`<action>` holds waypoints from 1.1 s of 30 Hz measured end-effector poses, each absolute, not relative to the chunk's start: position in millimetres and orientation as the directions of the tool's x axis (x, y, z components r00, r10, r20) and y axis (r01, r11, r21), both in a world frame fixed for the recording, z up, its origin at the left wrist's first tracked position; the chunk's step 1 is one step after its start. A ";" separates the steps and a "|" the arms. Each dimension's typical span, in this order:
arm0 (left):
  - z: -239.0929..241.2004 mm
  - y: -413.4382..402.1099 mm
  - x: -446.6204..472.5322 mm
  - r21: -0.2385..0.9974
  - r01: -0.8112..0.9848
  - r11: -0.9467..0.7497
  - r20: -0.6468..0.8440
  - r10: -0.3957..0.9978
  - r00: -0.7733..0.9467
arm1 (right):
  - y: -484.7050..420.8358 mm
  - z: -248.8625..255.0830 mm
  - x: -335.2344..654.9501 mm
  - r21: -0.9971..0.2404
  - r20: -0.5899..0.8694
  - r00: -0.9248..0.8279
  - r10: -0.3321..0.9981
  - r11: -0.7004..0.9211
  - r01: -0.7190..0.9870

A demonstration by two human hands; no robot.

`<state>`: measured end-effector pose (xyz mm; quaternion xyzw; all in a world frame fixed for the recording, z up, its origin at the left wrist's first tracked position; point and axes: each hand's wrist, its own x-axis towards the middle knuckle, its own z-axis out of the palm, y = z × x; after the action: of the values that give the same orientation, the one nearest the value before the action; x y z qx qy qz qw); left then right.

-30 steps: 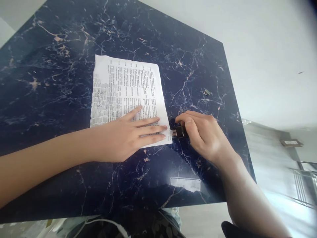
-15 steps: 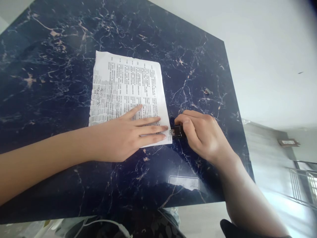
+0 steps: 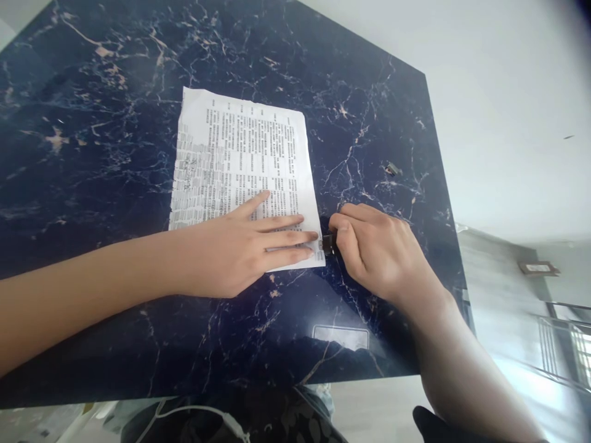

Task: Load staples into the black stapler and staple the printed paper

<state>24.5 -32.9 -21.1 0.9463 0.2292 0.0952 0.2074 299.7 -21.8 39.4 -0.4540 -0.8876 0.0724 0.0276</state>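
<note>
A printed sheet of paper [image 3: 240, 160] lies on the dark blue marble table [image 3: 115, 92]. My left hand [image 3: 244, 249] lies flat on the sheet's near right corner, fingers stretched out and pressing it down. My right hand [image 3: 376, 252] is closed around a small black clip-like object with a metal tip [image 3: 327, 243], held against the sheet's right edge by the left fingertips. Most of that object is hidden under my fingers.
A small metal bit [image 3: 392, 168] lies on the table beyond my right hand. The table's near edge carries a pale rectangular reflection [image 3: 340, 337]. The right table edge [image 3: 443, 178] drops to a light floor. A white cable [image 3: 198, 415] runs below the near edge.
My right hand has slid the black object leftward until its tip meets the paper's edge. My left hand has stayed flat on the sheet. The view shifted slightly.
</note>
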 end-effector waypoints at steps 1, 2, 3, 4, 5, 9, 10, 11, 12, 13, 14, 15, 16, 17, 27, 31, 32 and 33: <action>-20.3 -32.8 24.8 0.440 0.400 -0.804 0.076 0.478 0.875 | -22.0 38.3 298.9 -0.121 -0.012 -0.596 0.803 0.590 0.798; -19.6 -32.6 25.2 0.442 0.405 -0.800 0.075 0.483 0.872 | -22.2 36.8 297.9 -0.083 -0.005 -0.602 0.798 0.600 0.796; -19.0 -32.5 25.5 0.442 0.404 -0.801 0.084 0.485 0.870 | -22.5 35.0 296.7 -0.043 -0.002 -0.607 0.795 0.606 0.794; -18.5 -32.4 25.7 0.441 0.398 -0.805 0.100 0.485 0.869 | -22.8 33.0 295.3 -0.003 -0.001 -0.609 0.793 0.609 0.793; -18.3 -32.3 25.8 0.438 0.393 -0.809 0.117 0.485 0.867 | -23.0 31.0 293.9 0.036 -0.003 -0.611 0.792 0.611 0.791; -18.9 -32.0 24.8 0.420 0.382 -0.823 0.143 0.476 0.868 | -22.3 28.2 293.8 0.063 0.005 -0.622 0.783 0.621 0.782; -19.5 -32.0 24.3 0.418 0.381 -0.825 0.145 0.474 0.869 | -21.6 29.4 296.3 0.021 0.009 -0.623 0.782 0.623 0.782; -20.2 -32.0 23.8 0.415 0.378 -0.828 0.150 0.472 0.869 | -20.7 31.4 300.1 -0.026 0.011 -0.622 0.783 0.622 0.783; -20.9 -32.0 23.3 0.413 0.375 -0.830 0.159 0.471 0.868 | -19.4 34.0 305.1 -0.062 0.012 -0.614 0.789 0.614 0.787; -21.6 -32.0 22.8 0.409 0.373 -0.833 0.169 0.470 0.866 | -17.9 36.9 311.1 -0.082 0.010 -0.601 0.799 0.599 0.796; -22.1 -31.9 22.4 0.403 0.369 -0.838 0.179 0.468 0.866 | -15.9 40.0 317.9 -0.086 0.004 -0.585 0.811 0.583 0.808; -22.2 -31.7 22.0 0.396 0.366 -0.842 0.185 0.464 0.866 | -13.5 43.0 325.1 -0.083 -0.001 -0.570 0.821 0.568 0.819; -21.9 -31.4 21.7 0.390 0.363 -0.846 0.189 0.460 0.868 | -10.7 45.9 332.5 -0.090 -0.009 -0.560 0.829 0.557 0.826; -21.2 -31.1 21.5 0.385 0.361 -0.849 0.187 0.455 0.871 | -7.5 48.5 340.0 -0.129 -0.035 -0.568 0.822 0.560 0.819; -6.7 -36.6 28.4 0.325 0.311 -0.893 0.073 0.352 0.933 | 14.0 55.0 370.5 -0.371 -0.151 -0.646 0.748 0.563 0.739; -2.5 -37.5 32.1 0.303 0.290 -0.908 0.154 0.347 0.925 | 6.3 49.7 339.5 -0.459 0.165 -0.348 0.923 0.384 0.801; -2.5 -38.2 33.0 0.304 0.271 -0.913 0.162 0.330 0.930 | 3.4 48.6 329.2 -0.497 0.194 -0.331 0.924 0.383 0.779; -2.9 -39.2 34.1 0.307 0.242 -0.920 0.163 0.301 0.939 | 0.3 47.8 318.7 -0.528 0.197 -0.353 0.915 0.402 0.748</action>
<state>34.1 -39.2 -2.9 0.9743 0.1394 0.1041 0.1427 318.7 0.3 47.8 -0.5173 -0.8034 0.1766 0.2364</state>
